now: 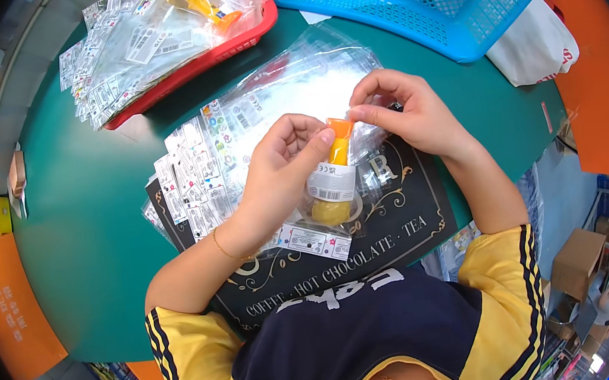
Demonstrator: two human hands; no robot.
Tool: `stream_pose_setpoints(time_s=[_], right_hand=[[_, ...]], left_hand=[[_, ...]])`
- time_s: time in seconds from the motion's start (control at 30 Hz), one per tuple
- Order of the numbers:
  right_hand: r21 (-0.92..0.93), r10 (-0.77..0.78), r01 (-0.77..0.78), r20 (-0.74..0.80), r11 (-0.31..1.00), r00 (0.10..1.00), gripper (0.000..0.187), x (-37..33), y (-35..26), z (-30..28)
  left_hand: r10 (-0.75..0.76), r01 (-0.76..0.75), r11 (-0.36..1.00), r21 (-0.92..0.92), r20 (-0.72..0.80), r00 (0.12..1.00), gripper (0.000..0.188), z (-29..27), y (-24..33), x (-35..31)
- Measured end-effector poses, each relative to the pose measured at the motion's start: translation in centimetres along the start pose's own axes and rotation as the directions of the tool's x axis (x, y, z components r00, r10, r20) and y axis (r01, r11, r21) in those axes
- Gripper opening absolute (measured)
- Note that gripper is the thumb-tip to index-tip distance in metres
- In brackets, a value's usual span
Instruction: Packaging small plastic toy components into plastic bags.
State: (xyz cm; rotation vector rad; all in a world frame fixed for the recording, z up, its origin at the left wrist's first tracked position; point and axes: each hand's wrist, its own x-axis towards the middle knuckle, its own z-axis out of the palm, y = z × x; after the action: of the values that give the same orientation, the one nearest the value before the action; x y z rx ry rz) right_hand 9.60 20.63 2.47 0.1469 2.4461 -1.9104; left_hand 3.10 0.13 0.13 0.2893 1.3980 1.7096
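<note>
A clear plastic bag holds a yellow stick-shaped item with a flared orange end and a rounded, dull yellow-green lower end. Around its middle sits a white printed label. My left hand is closed at the upper left of the bag, thumb and fingers pinched beside the orange end. Thumb and forefinger of my right hand pinch the bag's upper right edge. Beneath my hands lies a spread stack of flat clear bags with printed strips along their left side.
The stack overlaps a black printed mat on a green table. A red basket heaped with bags stands at the far left. At the far right are a blue basket and a white bag.
</note>
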Motion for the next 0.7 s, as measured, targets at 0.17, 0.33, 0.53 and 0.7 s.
stream_pose_setpoints(time_s=[0.17,0.33,0.53,0.7], right_hand=[[0.118,0.055,-0.063,0.066,0.991,0.996,0.014,-0.3,0.5,0.5],[0.262,-0.015,-0.02,0.134,0.965,0.991,0.021,-0.6,0.6,1.0],[0.278,0.012,-0.056,0.159,0.959,0.987,0.023,0.0,0.8,0.1],[0.238,0.023,-0.089,0.264,0.967,0.964,0.021,0.8,2.9,-0.9]], left_hand=[[0.138,-0.137,0.99,0.028,-0.037,0.99,0.013,0.8,-1.0,-0.3],[0.256,-0.26,0.964,-0.052,-0.082,0.963,0.011,1.4,-1.5,-0.3],[0.278,-0.274,0.96,0.062,-0.07,0.958,0.013,0.6,-2.0,0.2],[0.17,-0.145,0.93,0.339,-0.045,0.984,0.026,-0.2,-1.0,0.0]])
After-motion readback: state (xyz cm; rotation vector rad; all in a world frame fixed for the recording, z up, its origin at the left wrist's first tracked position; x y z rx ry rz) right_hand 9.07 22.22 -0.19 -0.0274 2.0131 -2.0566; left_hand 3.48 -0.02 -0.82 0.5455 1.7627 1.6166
